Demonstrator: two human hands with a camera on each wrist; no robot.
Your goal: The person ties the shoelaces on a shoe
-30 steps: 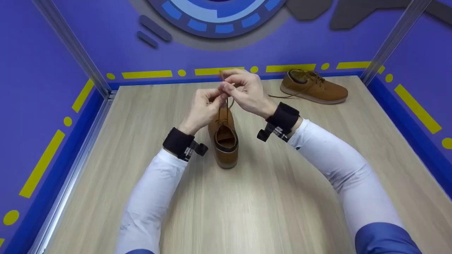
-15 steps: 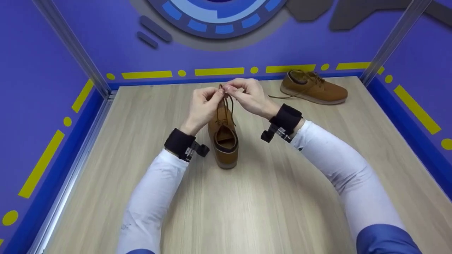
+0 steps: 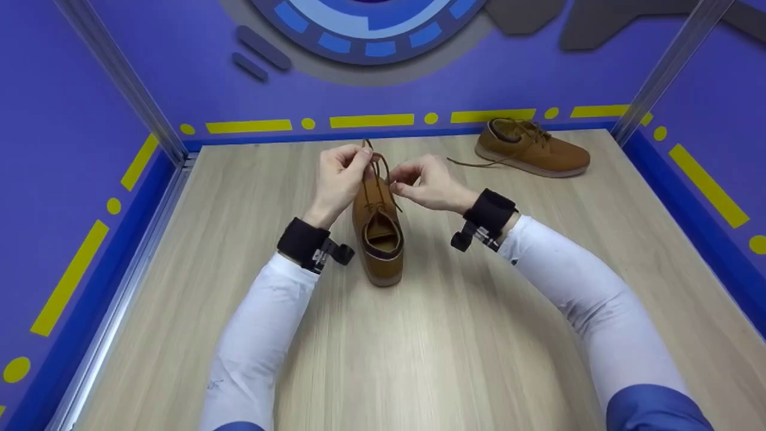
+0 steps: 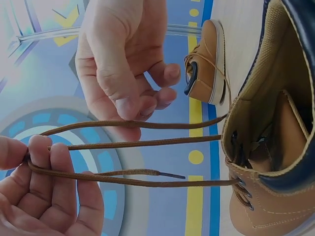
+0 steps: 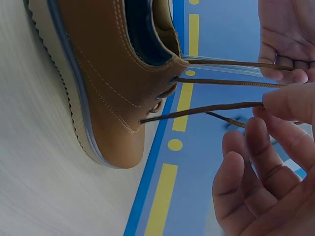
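Observation:
A tan lace-up shoe [image 3: 383,268] stands on the table, heel toward me. My left hand [image 3: 340,182] pinches the brown shoelace [image 4: 147,144] above the toe, thumb against index finger, with a loop standing up past the fingertips. Strands run taut from the eyelets up to this hand, and a tipped end [image 4: 170,175] hangs loose. On the right side of the shoe, my right hand [image 3: 432,184] has thumb and index finger at one strand, pinching it, while its other fingers are loosely bent. Part of the lace is hidden inside the left fingers.
A matching tan shoe [image 3: 550,152] lies at the back right, its lace trailing left over the wooden table [image 3: 419,353]. Blue panels with yellow marks [image 3: 371,121] wall in the back and both sides. Each wrist wears a black strap with a camera.
My right hand has moved down and right, away from the left fingertips, to the shoe's right side. The left hand has shifted slightly left, still holding the lace. Both shoes have stayed put.

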